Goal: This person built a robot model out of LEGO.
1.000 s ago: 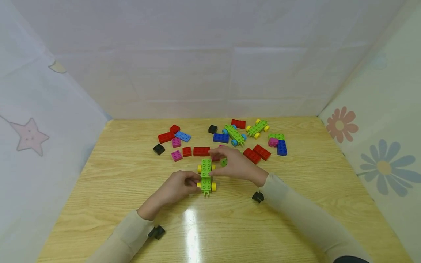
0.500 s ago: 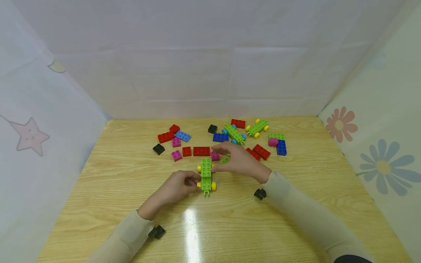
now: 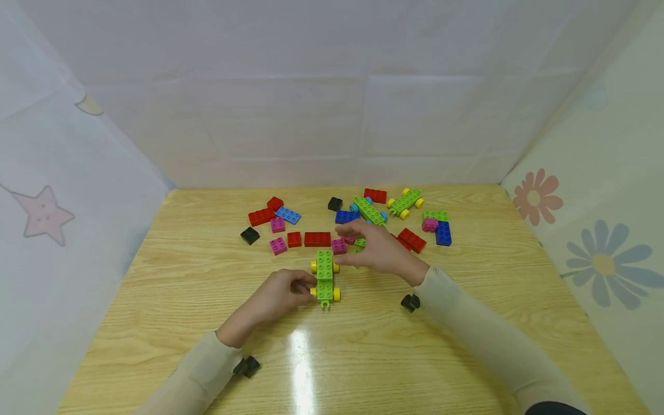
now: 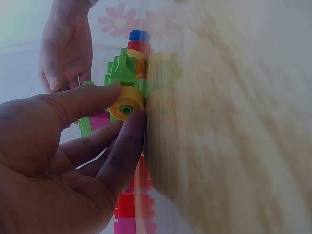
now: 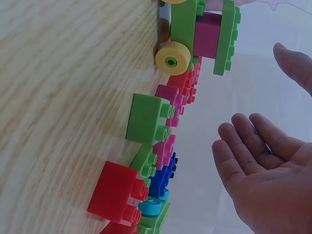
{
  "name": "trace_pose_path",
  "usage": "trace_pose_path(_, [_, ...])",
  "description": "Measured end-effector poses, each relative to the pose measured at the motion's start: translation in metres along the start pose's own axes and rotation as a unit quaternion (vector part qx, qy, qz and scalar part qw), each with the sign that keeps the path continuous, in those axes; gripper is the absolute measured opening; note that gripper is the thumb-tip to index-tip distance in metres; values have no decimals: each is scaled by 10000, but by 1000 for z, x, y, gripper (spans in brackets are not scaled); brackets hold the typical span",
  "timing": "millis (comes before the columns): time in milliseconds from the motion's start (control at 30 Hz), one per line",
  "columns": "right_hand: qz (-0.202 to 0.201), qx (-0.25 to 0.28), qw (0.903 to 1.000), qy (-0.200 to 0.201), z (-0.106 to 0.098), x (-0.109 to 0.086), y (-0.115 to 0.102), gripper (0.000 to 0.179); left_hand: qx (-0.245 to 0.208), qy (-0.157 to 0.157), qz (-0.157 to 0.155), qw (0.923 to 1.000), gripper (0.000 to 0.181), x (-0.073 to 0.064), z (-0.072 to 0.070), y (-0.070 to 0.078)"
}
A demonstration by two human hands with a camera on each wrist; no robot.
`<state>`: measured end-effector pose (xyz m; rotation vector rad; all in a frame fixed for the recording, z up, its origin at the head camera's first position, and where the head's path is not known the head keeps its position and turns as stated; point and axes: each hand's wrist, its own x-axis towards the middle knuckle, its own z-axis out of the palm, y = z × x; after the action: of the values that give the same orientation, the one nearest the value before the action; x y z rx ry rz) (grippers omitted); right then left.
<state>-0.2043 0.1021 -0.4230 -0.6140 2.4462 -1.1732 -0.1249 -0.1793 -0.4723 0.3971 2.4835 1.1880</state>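
A toy car base, green with yellow wheels, stands on the table in front of the person. In the right wrist view it bears a magenta brick with a green plate on top. My left hand pinches a near yellow wheel between thumb and finger. On the car's right side, my right hand hovers with fingers extended and thumb apart, holding nothing. Below its palm lie a green brick and a red brick; in the head view it partly hides several bricks.
Farther back lie a long red brick, a light blue plate and a black brick. Two more green car bases stand at the back, one with blue wheels, the other with yellow wheels. A fabric wall rises behind the table.
My right hand has drawn away from the car, toward the bricks behind and to the right. The left hand and the car have stayed in place.
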Motion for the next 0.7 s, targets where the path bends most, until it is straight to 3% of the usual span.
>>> trace_pose_path(433, [-45, 102, 9999, 119, -9, 2, 4, 84, -13, -1, -2, 10000, 32, -1, 0, 0])
trace_pose_path(700, [49, 86, 9996, 255, -14, 3, 15, 75, -11, 9, -101, 9999, 33, -1, -1, -1])
